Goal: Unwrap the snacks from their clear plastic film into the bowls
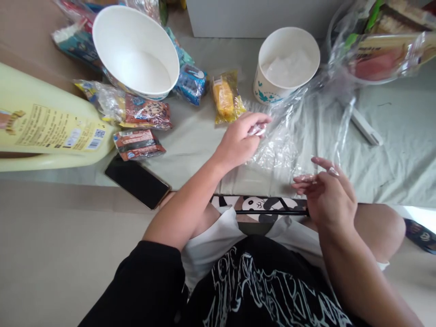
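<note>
A crumpled sheet of clear plastic film (279, 143) stretches over the cloth between my two hands. My left hand (238, 138) is closed on a bunched edge of it, in front of the white paper tub (289, 59) with crumpled whitish material inside. Nearer to my body, my right hand (329, 195) has its fingers curled, with the film caught at the fingertips. Toward the upper right the film runs up beside a bowl of packaged food (381, 59). A yellow-wrapped snack (225, 97) lies just beyond my left hand.
A large white paper bucket (136, 50) stands at the upper left among several snack packets (146, 111). A pale yellow jug (51, 118) lies at the left. The black phone (136, 179) rests at the table edge. A white bar-shaped object (366, 125) lies at the right.
</note>
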The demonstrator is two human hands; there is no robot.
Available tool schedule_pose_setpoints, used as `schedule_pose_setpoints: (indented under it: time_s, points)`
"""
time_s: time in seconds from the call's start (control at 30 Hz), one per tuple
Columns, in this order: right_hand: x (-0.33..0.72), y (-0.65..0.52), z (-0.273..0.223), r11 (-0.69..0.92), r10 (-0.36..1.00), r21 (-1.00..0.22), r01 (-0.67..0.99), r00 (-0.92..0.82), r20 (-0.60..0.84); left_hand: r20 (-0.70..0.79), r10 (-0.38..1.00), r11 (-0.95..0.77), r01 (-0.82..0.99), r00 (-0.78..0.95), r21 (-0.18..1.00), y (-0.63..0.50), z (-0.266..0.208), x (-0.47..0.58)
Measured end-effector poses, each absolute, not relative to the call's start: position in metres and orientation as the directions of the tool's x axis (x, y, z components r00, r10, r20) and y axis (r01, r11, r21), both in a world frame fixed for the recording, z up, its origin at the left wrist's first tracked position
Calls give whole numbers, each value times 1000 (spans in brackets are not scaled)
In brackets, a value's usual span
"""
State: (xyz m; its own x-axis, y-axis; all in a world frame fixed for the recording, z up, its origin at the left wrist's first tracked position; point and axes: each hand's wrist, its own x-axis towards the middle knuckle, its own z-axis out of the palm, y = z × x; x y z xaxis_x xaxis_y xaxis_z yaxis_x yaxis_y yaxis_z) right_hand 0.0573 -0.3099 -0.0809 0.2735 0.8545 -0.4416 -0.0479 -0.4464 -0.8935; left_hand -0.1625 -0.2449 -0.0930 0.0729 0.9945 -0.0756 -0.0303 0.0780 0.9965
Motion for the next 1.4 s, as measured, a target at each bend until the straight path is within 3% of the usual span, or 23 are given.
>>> schedule_pose_setpoints:
  time_s: [0.13,0.2,0.3,0.37,0.47,0.53,0.6,0.7,0.8,0.97,1.1,1.4]
  points:
    - [74,-343,-78,-483,824,-867,-123,272,-497,-182,982,182,-7,56,983,-240,-95,-176]
    - [81,-365,-76,-544,814,-834,-88,186,-550,-235,965,228,67,118,971,-241,-95,-178]
    - [96,-392,-69,-660,715,-714,236,-97,-693,-286,908,216,242,306,946,-243,-93,-179]
    - [112,-398,-62,-541,712,-700,467,-189,-676,-266,865,117,346,425,931,-244,-90,-179]
    - [135,-383,-50,-233,891,-779,583,-193,-411,-198,815,-49,406,545,913,-245,-85,-176]
    - [137,-360,-43,-24,967,-769,638,-182,-180,-196,774,-97,419,602,903,-246,-82,-172]
    - [124,-333,-40,204,970,-677,707,-239,43,-214,726,-112,420,654,901,-247,-80,-166]
    - [88,-296,-40,565,819,-527,635,-512,260,-212,676,-111,381,706,918,-249,-81,-159]
    - [63,-276,-44,747,647,-403,529,-717,258,-227,696,-75,384,682,920,-249,-84,-157]
    - [86,-285,-51,810,564,-388,441,-766,308,-183,854,-92,487,487,868,-242,-87,-168]
    - [114,-302,-63,802,572,-390,452,-769,286,-86,934,-116,523,347,845,-237,-89,-173]
    - [136,-325,-79,791,601,-351,502,-745,290,75,972,-205,645,223,737,-235,-96,-178]
